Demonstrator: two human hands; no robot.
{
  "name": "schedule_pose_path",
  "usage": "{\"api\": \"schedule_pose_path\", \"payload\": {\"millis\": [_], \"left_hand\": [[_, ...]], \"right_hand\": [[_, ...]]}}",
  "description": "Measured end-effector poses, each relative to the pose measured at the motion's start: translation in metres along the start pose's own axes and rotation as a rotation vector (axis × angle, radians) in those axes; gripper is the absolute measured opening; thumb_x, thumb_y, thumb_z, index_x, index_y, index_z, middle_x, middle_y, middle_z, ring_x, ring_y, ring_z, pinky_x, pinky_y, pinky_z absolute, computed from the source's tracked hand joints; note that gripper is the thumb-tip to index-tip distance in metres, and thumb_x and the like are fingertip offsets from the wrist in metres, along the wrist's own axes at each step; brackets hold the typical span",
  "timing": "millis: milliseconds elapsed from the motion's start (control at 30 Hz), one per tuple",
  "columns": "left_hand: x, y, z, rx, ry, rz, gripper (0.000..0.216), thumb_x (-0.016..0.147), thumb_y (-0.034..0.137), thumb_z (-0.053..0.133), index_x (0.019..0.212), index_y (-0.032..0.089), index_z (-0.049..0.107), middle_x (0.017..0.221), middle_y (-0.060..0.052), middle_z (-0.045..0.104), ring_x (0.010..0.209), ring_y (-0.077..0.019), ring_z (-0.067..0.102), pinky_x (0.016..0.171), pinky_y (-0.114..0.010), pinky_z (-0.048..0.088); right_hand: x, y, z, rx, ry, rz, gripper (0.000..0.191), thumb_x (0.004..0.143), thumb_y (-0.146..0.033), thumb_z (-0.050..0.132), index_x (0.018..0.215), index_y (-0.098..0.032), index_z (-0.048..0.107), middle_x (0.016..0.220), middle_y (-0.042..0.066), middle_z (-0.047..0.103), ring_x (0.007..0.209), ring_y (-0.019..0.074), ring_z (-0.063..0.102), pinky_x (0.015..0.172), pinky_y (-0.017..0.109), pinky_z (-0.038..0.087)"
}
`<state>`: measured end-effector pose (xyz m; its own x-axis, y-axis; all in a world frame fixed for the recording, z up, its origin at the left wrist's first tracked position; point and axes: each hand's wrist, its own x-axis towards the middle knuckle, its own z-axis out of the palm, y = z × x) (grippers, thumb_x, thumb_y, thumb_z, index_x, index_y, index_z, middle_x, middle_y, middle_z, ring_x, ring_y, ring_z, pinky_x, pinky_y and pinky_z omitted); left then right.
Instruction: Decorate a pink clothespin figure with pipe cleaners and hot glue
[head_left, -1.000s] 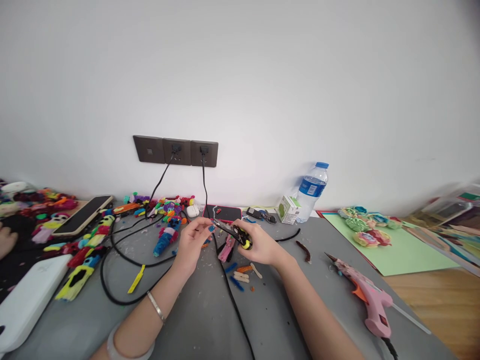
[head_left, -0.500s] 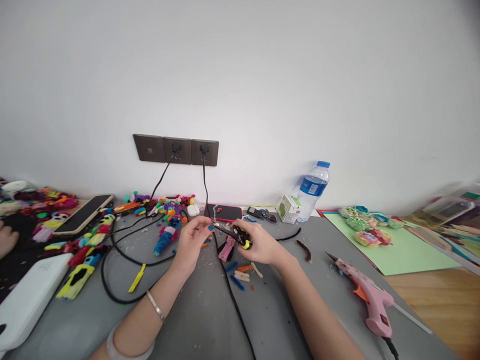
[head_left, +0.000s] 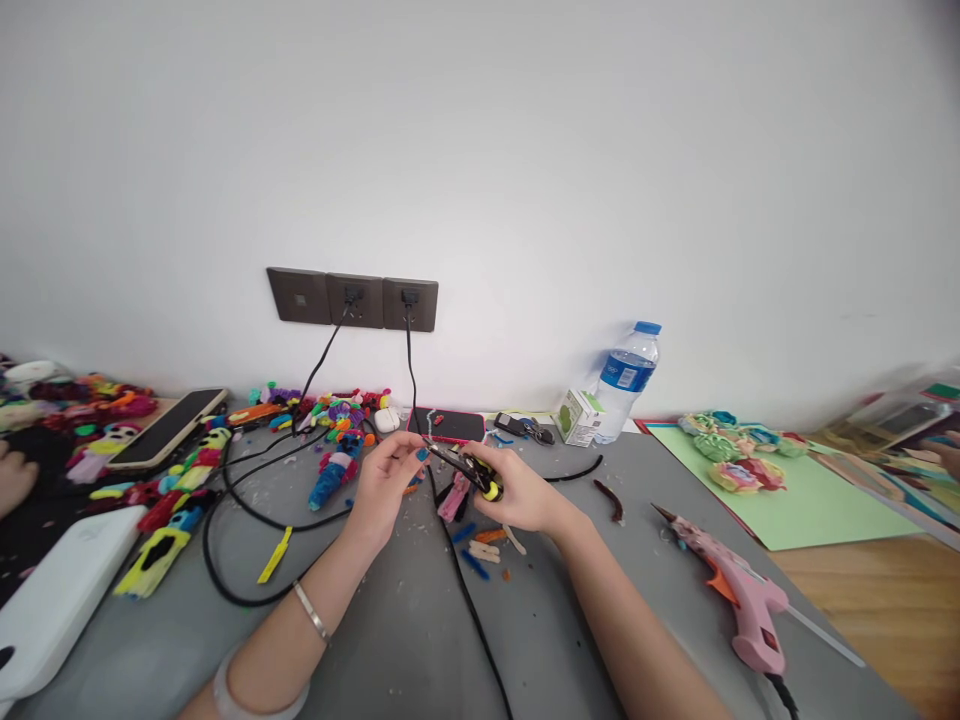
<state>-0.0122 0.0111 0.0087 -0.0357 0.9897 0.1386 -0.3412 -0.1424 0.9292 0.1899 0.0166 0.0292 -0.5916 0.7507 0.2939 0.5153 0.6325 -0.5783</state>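
Note:
My right hand is closed around scissors with black and yellow handles, their blades pointing left. Close to the blade tips, my left hand pinches with thumb and forefinger; what lies between them is too small to make out. A small blue spot shows at the thumb tip. Behind the fingertips a thin grey strand stands up in front of a dark phone. Below the scissors are a pink fuzzy piece and several short pipe cleaner bits in blue, orange and cream.
A pink glue gun lies at the right, beside green paper. A water bottle and small box stand by the wall. Black cables cross the table. Pipe cleaner figures and a white power bank are left.
The scissors have shifted slightly, their blades now angled a little more upward at the left fingertips. Part of another person's hand has appeared at the far right edge. My left hand stays in place.

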Motion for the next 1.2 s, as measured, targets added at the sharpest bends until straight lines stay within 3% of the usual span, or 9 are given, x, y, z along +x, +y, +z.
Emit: {"api": "schedule_pose_path", "payload": {"millis": [467,700,867,1200], "left_hand": [[0.001,0.0,-0.002,0.001,0.039,0.023,0.032,0.063,0.042,0.084,0.079,0.018,0.07,0.076,-0.001,0.063,0.072,-0.0128,0.058,0.063,-0.02,0.047],[0.001,-0.005,-0.004,0.027,-0.03,-0.014,0.032,0.073,0.042,0.078,0.092,0.017,0.073,0.08,-0.005,0.068,0.076,-0.0152,0.061,0.066,-0.023,0.049],[0.002,-0.009,-0.004,0.015,-0.031,0.002,0.027,0.077,0.041,0.075,0.09,0.018,0.07,0.078,-0.003,0.066,0.072,-0.0136,0.059,0.065,-0.023,0.049],[0.0,0.003,0.0,-0.067,-0.02,-0.041,0.033,0.069,0.042,0.081,0.086,0.018,0.066,0.078,-0.001,0.061,0.073,-0.0135,0.058,0.065,-0.024,0.049]], "right_hand": [[0.002,0.001,0.001,0.009,0.056,-0.009,0.024,0.073,-0.013,0.055,0.097,-0.019,0.054,0.077,0.0,0.055,0.064,0.0133,0.046,0.06,0.022,0.036],[0.003,-0.001,-0.001,0.038,0.082,0.063,0.025,0.073,-0.014,0.054,0.098,-0.02,0.051,0.072,-0.003,0.049,0.062,0.0127,0.04,0.058,0.023,0.032],[0.004,0.001,0.001,0.02,0.137,0.106,0.029,0.071,-0.013,0.055,0.099,-0.019,0.052,0.078,-0.001,0.054,0.064,0.0139,0.044,0.06,0.023,0.033],[0.004,0.003,0.007,0.001,0.118,0.055,0.027,0.074,-0.017,0.055,0.101,-0.019,0.053,0.078,-0.001,0.055,0.064,0.014,0.045,0.061,0.024,0.034]]}}
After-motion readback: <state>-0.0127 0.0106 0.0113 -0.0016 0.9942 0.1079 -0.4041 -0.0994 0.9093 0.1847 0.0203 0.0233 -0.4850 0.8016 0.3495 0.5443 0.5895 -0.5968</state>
